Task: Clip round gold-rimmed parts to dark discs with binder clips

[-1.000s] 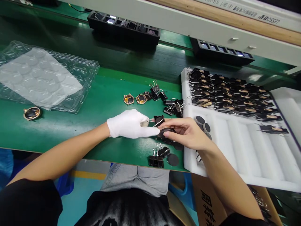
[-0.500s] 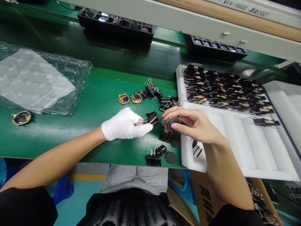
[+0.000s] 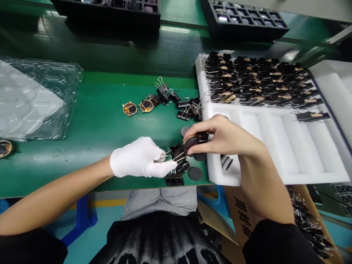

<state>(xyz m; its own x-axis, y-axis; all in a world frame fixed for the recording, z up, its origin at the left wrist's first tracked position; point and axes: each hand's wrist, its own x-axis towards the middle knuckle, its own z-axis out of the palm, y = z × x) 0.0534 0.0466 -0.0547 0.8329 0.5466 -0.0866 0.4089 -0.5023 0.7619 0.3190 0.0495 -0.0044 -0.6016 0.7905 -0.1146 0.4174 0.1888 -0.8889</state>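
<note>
My left hand (image 3: 141, 157), in a white glove, pinches the wire handles of a black binder clip (image 3: 176, 151). That clip's body points right, close to the watch case. Bare, my right hand (image 3: 220, 135) grips a watch case (image 3: 187, 142) with a dark round disc (image 3: 191, 143) against its face. Another black clip (image 3: 202, 138) shows between the right fingers, apparently on the case; whether it bites is partly hidden. Below the hands lie more binder clips (image 3: 175, 179) and a loose grey disc (image 3: 195, 173). Another disc (image 3: 184, 131) lies just above the right fingertips.
Two gold-rimmed watch cases (image 3: 129, 109) and several clips (image 3: 189, 109) lie farther back. A white foam tray (image 3: 264, 128) on the right carries rows of clipped cases (image 3: 255, 79). Clear plastic trays (image 3: 64, 99) stand left, near another watch case (image 3: 4, 148). Black compartment boxes (image 3: 244, 18) stand behind.
The view has shifted, so the table items appear higher and farther left. My left hand's clip has come closer to the watch case, which my right hand has tilted.
</note>
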